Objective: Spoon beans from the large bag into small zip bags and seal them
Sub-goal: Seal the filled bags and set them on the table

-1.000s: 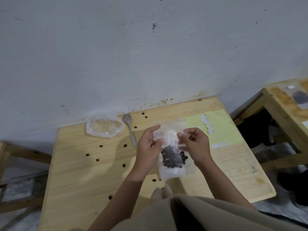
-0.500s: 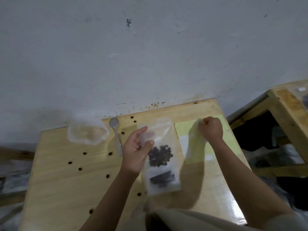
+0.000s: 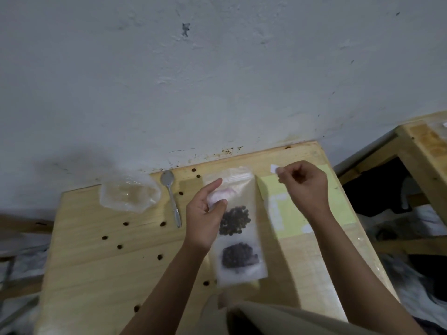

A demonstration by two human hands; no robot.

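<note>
A zip bag (image 3: 238, 213) with beans is held above the desk (image 3: 92, 262) in the left grip (image 3: 205, 213). Right of the bag, a white label (image 3: 274, 168) is pinched by the right grip (image 3: 302, 187). Labelling seems in hand; next, the label probably must be pressed onto the bag.

No text, brand, number or sign can be read anywhere. The small white sticker (image 3: 273, 168) pinched in the right hand (image 3: 305, 187) shows a blank face. The white stickers on the yellow sheet (image 3: 338, 209), at about 3 o'clock on the desk (image 3: 96, 262), are too blurred to tell any print.
</note>
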